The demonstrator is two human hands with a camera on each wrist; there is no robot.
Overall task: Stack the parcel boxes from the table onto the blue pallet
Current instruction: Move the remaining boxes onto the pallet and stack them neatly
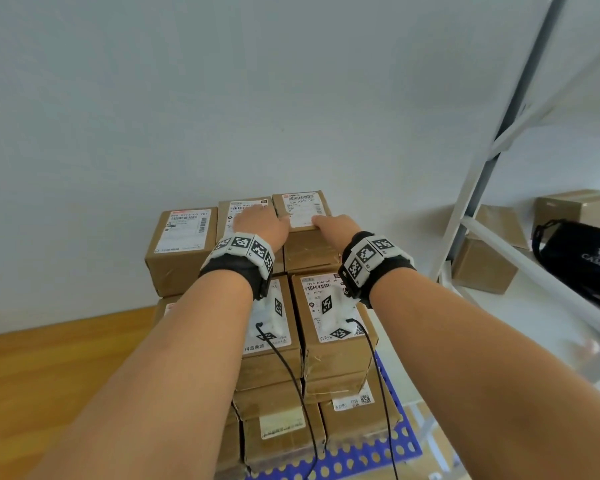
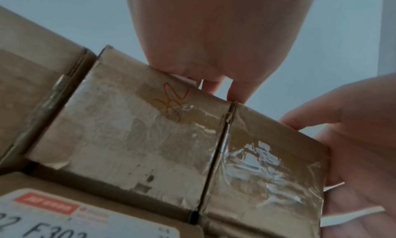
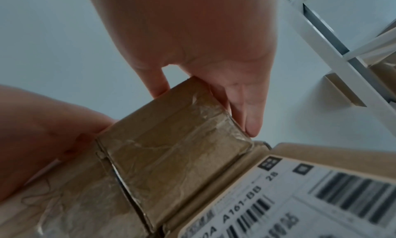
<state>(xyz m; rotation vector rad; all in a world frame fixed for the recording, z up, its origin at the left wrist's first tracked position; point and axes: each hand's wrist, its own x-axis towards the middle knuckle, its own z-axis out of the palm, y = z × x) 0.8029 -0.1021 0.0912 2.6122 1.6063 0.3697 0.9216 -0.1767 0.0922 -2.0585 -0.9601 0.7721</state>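
Observation:
Several brown parcel boxes stand stacked on the blue pallet (image 1: pixel 361 459). The top back-right parcel box (image 1: pixel 300 209) carries a white label. My right hand (image 1: pixel 336 225) grips it, thumb on its top edge and fingers (image 3: pixel 246 106) down its right side (image 3: pixel 175 148). My left hand (image 1: pixel 257 220) lies flat on the middle back box (image 1: pixel 243 206), its thumb against the gripped box's left side. In the left wrist view the left fingers (image 2: pixel 214 85) reach over the middle box (image 2: pixel 139 131). My right hand (image 2: pixel 353 157) wraps the neighbouring box (image 2: pixel 268 157).
A third labelled box (image 1: pixel 182 244) sits at the back left against the wall. A wooden surface (image 1: pixel 49 358) lies to the left. On the right stands a white shelf frame (image 1: pixel 482 168) with more boxes (image 1: pixel 485 265) and a black bag (image 1: pixel 582 258).

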